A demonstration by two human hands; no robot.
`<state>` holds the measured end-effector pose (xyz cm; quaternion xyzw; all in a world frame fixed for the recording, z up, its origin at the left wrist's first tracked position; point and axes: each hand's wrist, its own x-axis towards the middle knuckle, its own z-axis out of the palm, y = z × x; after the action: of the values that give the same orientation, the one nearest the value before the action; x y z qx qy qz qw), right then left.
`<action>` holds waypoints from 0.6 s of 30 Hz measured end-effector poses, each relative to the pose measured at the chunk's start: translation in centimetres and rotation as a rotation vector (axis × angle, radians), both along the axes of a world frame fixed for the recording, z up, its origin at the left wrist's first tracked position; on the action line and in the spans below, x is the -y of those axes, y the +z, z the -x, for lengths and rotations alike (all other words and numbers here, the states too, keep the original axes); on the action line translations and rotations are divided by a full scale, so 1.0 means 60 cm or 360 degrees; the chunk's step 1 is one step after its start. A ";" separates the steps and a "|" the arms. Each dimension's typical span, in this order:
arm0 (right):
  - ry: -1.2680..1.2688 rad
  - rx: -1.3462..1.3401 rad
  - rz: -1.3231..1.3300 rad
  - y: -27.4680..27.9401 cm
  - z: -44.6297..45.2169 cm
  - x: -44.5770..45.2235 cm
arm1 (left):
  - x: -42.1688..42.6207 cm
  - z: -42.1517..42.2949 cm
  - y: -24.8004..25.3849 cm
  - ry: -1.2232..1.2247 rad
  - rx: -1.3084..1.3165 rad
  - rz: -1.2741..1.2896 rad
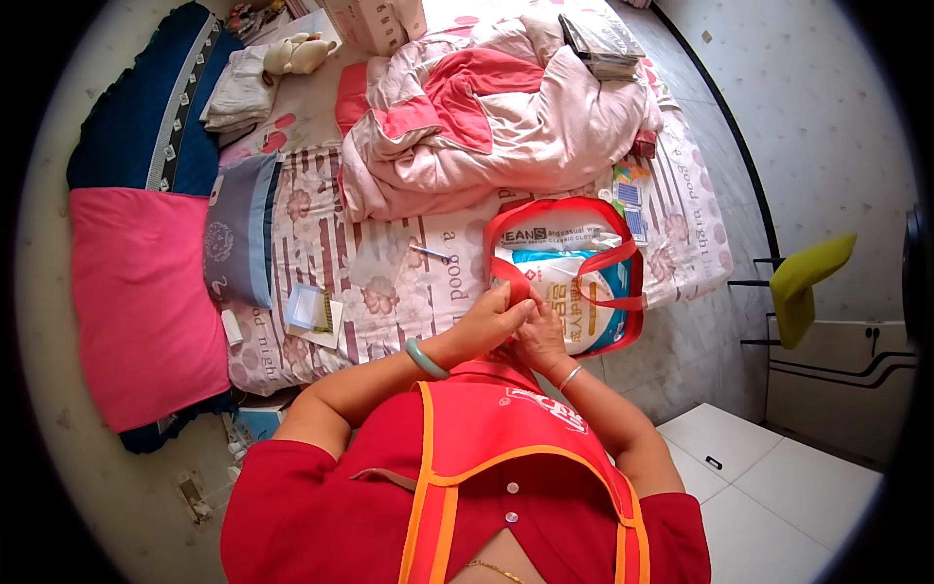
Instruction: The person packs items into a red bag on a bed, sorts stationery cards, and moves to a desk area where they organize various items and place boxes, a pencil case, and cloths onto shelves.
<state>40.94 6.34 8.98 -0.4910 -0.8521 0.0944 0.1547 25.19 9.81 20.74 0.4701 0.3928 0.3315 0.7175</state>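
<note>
A clear bag with red edging (501, 222) stands at the near edge of the bed, with a blue and white package (574, 292) visible inside. Its red handle strap (608, 257) loops over the front. My left hand (489, 319), below a green bangle, has its fingers closed on red strap material at the bag's left side. Against it, my right hand (541, 336) has curled fingers near the bag's lower left corner; whatever lies between those fingers is hidden.
A pink and white quilt (525, 136) lies bunched on the bed (389, 331). Left are a grey-blue pillow (238, 229) and a pink cloth (141, 292). A pen (429, 252) and notepad (321, 316) lie nearer. Right: a yellow-green chair (803, 287), white cabinet (769, 487).
</note>
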 end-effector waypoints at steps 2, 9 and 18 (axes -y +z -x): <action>-0.0029 -0.0046 -0.0029 0.003 0.003 -0.003 | -0.003 -0.017 -0.013 -0.0014 -0.0020 -0.0003; 0.0117 -0.0193 0.0387 -0.100 0.010 0.002 | -0.035 -0.034 0.020 -0.0640 -0.1313 -0.0760; -0.0037 -0.0514 0.0042 -0.011 -0.046 -0.050 | -0.091 -0.090 -0.046 -0.0146 -0.1273 -0.1712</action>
<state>43.67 9.32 8.33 -0.4814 -0.8090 0.1814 0.2842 30.57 15.29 17.97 0.8650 0.3882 0.2506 0.1959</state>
